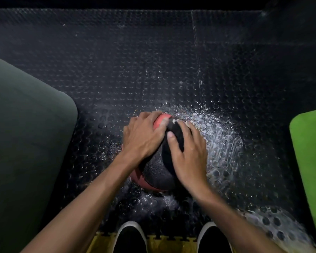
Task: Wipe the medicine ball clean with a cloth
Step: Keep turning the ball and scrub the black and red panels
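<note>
A round red-and-black medicine ball with a pebbled rubber skin [154, 173] sits on the black studded rubber floor mat [135, 61], just below the centre of the view. The left hand [142, 136] rests on the ball's 10 o'clock side, its fingers [150, 115] spread apart and curved over the red panel. The right hand [189, 152] lies on the 2 o'clock side, fingers slightly apart, pressing a dark black cloth [174, 133] flat against the ball; the thumb lies across the fabric. White powdery specks and streaks [221, 136] are scattered over the mat from 1 to 4 o'clock of the ball. A dark green smooth padded cushion with a rounded corner [26, 134] fills the 9 o'clock edge, and a bright green mat [312, 152] shows at 3 o'clock. At 6 o'clock two black shoes with white toe rims [130, 238] stand on a yellow interlocking foam tile [153, 243].
</note>
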